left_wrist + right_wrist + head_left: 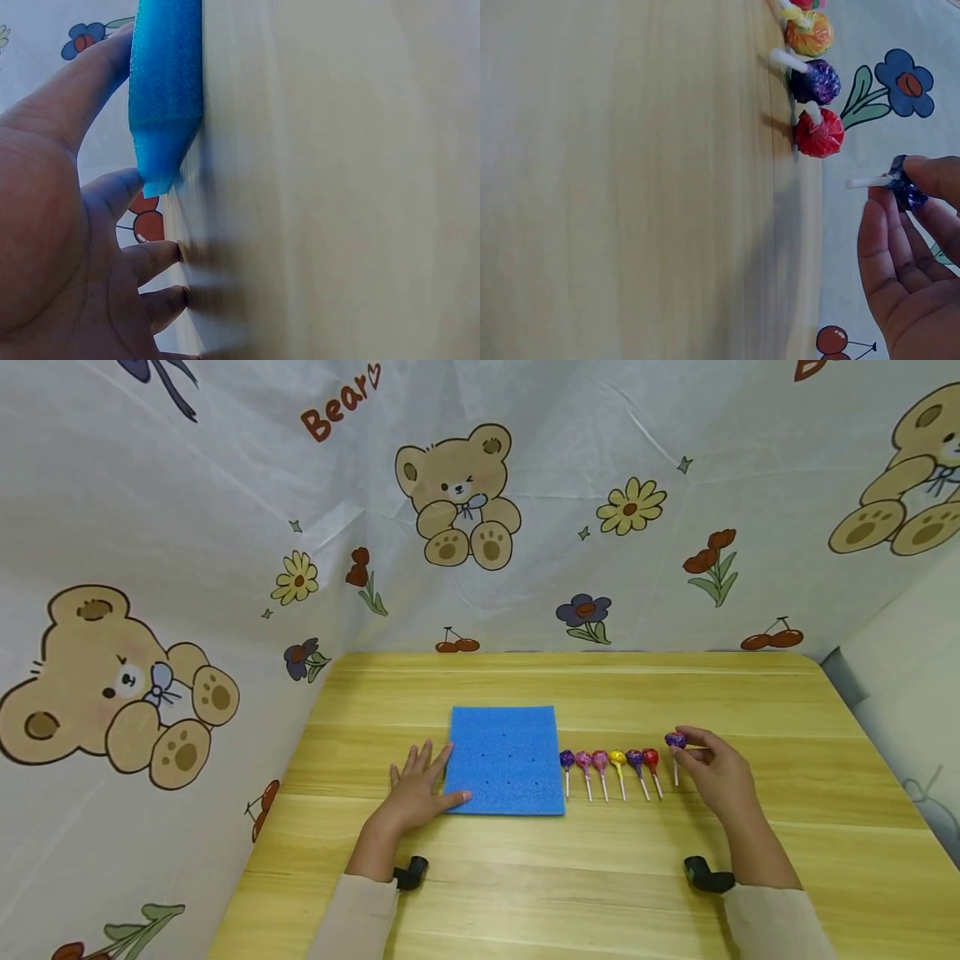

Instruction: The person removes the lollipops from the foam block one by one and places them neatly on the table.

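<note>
A blue foam block [504, 735] with several small holes in its top lies flat on the table. My left hand [417, 793] rests at its left side with fingers spread, the thumb over the near left corner. In the left wrist view the thumb and index finger touch the foam [166, 82]. Between thumb and fingertips my right hand [723, 774] pinches a purple-wrapped lollipop [676, 740] by its head, white stick pointing down. Nearest to that hand in the row is a red lollipop [651, 758], seen also in the right wrist view [820, 133].
Several more lollipops lie in a row right of the foam: purple [567, 759], pink [584, 761], pink [600, 761], yellow [617, 758] and purple [635, 758]. The wooden table [555, 893] meets a bear-printed cloth [525, 593] at the back and left.
</note>
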Action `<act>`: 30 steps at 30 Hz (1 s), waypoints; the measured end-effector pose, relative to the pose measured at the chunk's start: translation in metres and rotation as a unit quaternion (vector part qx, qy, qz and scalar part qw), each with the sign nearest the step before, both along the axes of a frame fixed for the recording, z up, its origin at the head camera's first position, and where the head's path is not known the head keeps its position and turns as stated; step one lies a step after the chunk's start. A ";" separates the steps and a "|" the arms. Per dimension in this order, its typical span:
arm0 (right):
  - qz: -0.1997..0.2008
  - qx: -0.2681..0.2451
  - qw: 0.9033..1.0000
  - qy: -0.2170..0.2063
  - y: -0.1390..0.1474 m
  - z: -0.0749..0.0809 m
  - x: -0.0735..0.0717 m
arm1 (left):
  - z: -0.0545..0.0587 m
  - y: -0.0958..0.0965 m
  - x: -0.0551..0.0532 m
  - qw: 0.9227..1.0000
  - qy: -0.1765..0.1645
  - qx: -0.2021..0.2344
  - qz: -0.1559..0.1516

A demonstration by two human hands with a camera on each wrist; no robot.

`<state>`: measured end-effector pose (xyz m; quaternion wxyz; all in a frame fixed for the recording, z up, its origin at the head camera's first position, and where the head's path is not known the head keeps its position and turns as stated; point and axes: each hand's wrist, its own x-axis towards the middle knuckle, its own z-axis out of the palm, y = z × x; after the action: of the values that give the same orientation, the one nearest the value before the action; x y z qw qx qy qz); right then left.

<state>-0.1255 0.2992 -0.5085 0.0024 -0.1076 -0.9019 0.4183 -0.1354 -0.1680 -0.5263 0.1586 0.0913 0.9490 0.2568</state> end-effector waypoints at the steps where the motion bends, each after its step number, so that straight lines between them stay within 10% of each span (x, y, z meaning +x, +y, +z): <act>1: 0.004 0.004 1.000 -0.005 0.001 -0.001 -0.001 | 0.000 0.000 0.000 1.000 -0.001 0.000 0.000; 30: 0.094 0.045 0.992 -0.075 0.016 -0.023 -0.013 | 0.000 -0.001 0.000 1.000 0.006 0.006 0.000</act>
<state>-0.1383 0.3155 -0.5320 -0.0998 -0.0533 -0.9234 0.3667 -0.1352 -0.1691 -0.5260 0.1520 0.0944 0.9484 0.2619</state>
